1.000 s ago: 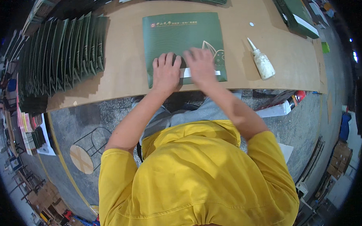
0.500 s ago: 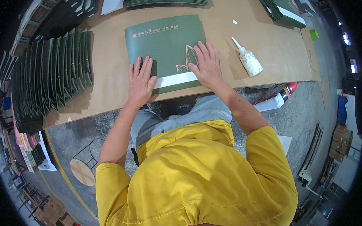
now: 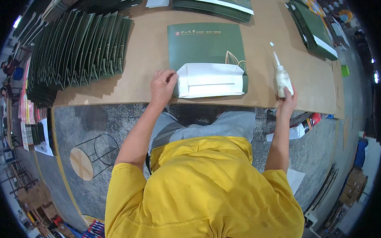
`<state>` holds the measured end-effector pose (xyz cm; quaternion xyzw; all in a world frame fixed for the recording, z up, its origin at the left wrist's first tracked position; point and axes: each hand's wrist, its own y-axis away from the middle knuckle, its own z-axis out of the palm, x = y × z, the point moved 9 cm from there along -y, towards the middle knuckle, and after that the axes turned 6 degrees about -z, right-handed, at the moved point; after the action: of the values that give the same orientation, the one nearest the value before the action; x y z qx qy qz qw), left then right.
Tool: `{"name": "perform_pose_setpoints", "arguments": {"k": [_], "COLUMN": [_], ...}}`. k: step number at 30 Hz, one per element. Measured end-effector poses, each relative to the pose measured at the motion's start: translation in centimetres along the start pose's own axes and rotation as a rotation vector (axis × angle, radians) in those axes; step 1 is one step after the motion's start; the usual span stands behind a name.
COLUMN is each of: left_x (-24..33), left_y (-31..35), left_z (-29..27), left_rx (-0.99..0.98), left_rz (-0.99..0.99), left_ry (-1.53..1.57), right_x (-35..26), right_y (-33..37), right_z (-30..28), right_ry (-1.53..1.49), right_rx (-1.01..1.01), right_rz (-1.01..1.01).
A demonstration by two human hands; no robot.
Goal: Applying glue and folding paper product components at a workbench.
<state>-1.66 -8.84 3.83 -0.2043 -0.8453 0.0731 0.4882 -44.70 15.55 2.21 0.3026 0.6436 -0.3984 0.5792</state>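
Observation:
A flat green paper bag [image 3: 202,43] with gold print lies at the table's front edge. Its bottom end is opened out, showing white inner flaps [image 3: 210,78] with a dark slot line across the middle. At the left end of those flaps, my left hand [image 3: 162,88] is closed, thumb and fingers pinching the bag's edge. To the right of the bag, my right hand [image 3: 287,102] grips the lower part of a white glue bottle [image 3: 283,82]. The bottle's long thin nozzle points away from me, and its base is partly covered by my fingers.
Many folded green bags [image 3: 81,51] stand in a row on the left. A stack of flat bags [image 3: 211,7] lies behind, another stack [image 3: 311,33] at the far right. A small white spot [image 3: 272,44] is beyond the nozzle. A round stool [image 3: 82,164] stands on the floor.
Both hands were lying flat on the bag with its bottom folded down. Now the bottom is opened out, my left hand pinches its edge, and my right hand has moved right and taken the glue bottle.

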Motion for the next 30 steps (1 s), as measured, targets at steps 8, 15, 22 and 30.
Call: {"name": "perform_pose_setpoints", "arguments": {"k": [8,15,22,30], "left_x": [-0.1,0.7,0.6,0.6], "left_y": [0.2,0.3,0.4,0.2], "left_z": [0.4,0.3,0.2,0.3], "left_rx": [0.046,0.041,0.044,0.033], "left_rz": [-0.003,0.057,0.009,0.023], "left_ry": [-0.094,-0.082,-0.035,-0.09], "right_x": [-8.9,-18.0,-18.1,-18.0], "right_y": [7.4,13.6,15.4,15.5], "right_z": [14.3,23.3,26.3,26.6], "right_ry": [-0.337,0.446,0.576,0.539], "right_rx": [-0.295,-0.701,-0.767,-0.754], "right_rz": [0.246,-0.832,-0.994,-1.03]}}
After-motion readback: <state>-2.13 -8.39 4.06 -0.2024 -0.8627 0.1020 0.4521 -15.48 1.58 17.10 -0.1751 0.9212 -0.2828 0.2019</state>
